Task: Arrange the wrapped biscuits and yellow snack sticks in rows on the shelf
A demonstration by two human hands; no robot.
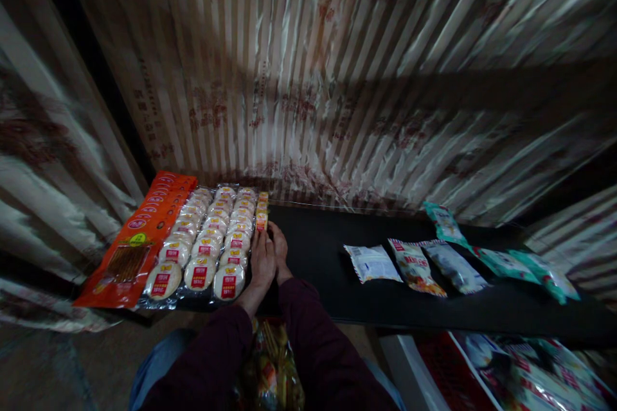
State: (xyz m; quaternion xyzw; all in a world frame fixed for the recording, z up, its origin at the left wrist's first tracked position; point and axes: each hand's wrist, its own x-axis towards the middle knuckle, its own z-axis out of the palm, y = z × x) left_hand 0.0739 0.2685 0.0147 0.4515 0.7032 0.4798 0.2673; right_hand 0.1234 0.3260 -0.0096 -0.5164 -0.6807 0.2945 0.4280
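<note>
My left hand [261, 263] and my right hand [280, 249] are side by side at the near end of a short row of small yellow-and-orange packets [261, 203]. Both hands are closed at the nearest packet, and their fingers partly hide it. Just left of my left hand are three rows of clear-wrapped round white rice crackers [204, 248] with red labels, overlapping from front to back. Beyond these, at the left end of the black shelf [318, 253], orange bags of brown sticks [130, 244] overlap in another row.
To the right on the shelf lie a white packet [373, 264], a red-and-white packet [417, 266], a bluish packet [456, 266] and several teal packets [443, 223]. Striped, wrinkled sheeting [308, 109] covers the back. Below the shelf stand a box of packets [434, 366] and a bag of yellowish snacks [272, 366].
</note>
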